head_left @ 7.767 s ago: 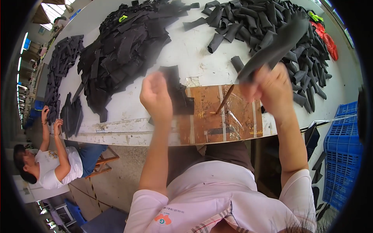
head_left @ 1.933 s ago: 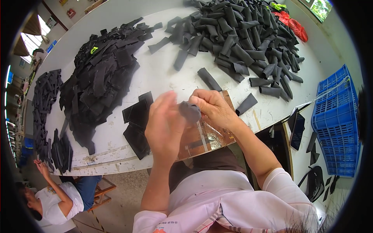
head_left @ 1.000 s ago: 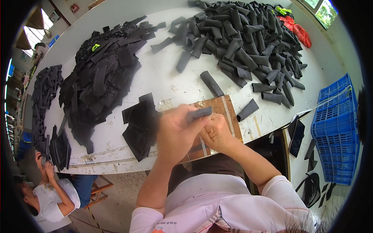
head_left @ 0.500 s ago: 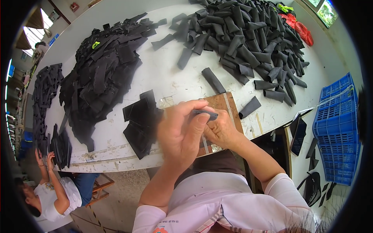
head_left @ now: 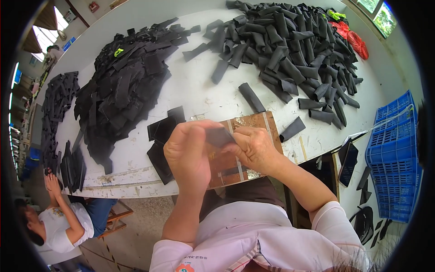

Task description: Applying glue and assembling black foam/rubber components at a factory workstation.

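Observation:
A short black fabric piece (head_left: 219, 136) is stretched between my two hands above a brown board (head_left: 247, 121) at the table's front edge. My left hand (head_left: 188, 152) grips its left end, fingers curled over the top. On its right end my right hand (head_left: 254, 146) is closed, with the thumb pressed along the lower edge. My fingers hide both ends of the piece. Just left of my left hand lies a small stack of flat black pieces (head_left: 159, 156). Right of the board rests a rolled black tube (head_left: 292, 129), and another tube (head_left: 251, 97) touches its far edge.
A large heap of flat black pieces (head_left: 122, 90) covers the left of the white table (head_left: 199, 97). Many black tubes (head_left: 290, 50) are piled at the far right, near a red plastic bag (head_left: 355, 43). Blue crates (head_left: 393, 156) stand at right. A co-worker (head_left: 68, 222) sits at left.
My hands have drawn apart, the left one moving left. The black piece has turned from nearly edge-on to showing its broad side. The co-worker's hands have come together.

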{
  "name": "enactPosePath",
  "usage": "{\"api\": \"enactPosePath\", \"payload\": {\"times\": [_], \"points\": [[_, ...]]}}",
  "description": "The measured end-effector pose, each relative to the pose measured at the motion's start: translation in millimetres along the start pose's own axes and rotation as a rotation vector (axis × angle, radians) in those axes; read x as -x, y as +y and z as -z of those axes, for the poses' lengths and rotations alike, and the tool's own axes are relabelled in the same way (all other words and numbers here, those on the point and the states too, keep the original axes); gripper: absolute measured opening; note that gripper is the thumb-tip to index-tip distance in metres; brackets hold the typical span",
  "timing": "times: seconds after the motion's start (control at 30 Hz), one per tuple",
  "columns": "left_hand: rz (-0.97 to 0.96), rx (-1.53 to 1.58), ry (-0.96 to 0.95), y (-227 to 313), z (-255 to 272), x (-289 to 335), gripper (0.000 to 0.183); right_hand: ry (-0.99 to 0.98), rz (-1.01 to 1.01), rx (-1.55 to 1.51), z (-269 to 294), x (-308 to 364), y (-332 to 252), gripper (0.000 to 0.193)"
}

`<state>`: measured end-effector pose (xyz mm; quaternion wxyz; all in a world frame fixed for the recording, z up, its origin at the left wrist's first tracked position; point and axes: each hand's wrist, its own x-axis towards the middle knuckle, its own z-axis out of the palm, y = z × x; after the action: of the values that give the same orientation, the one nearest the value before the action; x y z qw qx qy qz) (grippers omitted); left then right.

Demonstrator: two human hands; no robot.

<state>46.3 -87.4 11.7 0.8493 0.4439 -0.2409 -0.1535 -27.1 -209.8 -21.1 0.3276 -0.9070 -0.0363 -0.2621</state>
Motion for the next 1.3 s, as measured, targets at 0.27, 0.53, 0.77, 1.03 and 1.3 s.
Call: {"api": "enactPosePath", "payload": {"times": [0.27,0.53,0.77,1.03,1.3], "points": [[-0.015,-0.612,0.293,-13.3,56.6,19.3,0.009,0.432,-0.184,-1.359,68.1,-43.4,22.6,0.042],[0.102,-1.265,0.517,-40.3,164.8,-12.8,0.036,0.29,-0.913,-0.883,-3.0,67.8,17.3,0.038],[0.312,-1.606,0.312,-57.2,185.0,-40.4,0.033,0.174,-1.003,-0.824,-14.8,101.6,-5.1,0.033],[-0.045,-0.71,0.574,-25.7,165.1,-16.1,0.014,-0.021,-0.933,-0.821,-35.3,93.9,-18.9,0.027],[0.45,0.371,0.393,-1.4,96.5,66.6,0.026,-0.057,-0.641,-0.824,-58.6,48.1,-55.5,0.027]]}}
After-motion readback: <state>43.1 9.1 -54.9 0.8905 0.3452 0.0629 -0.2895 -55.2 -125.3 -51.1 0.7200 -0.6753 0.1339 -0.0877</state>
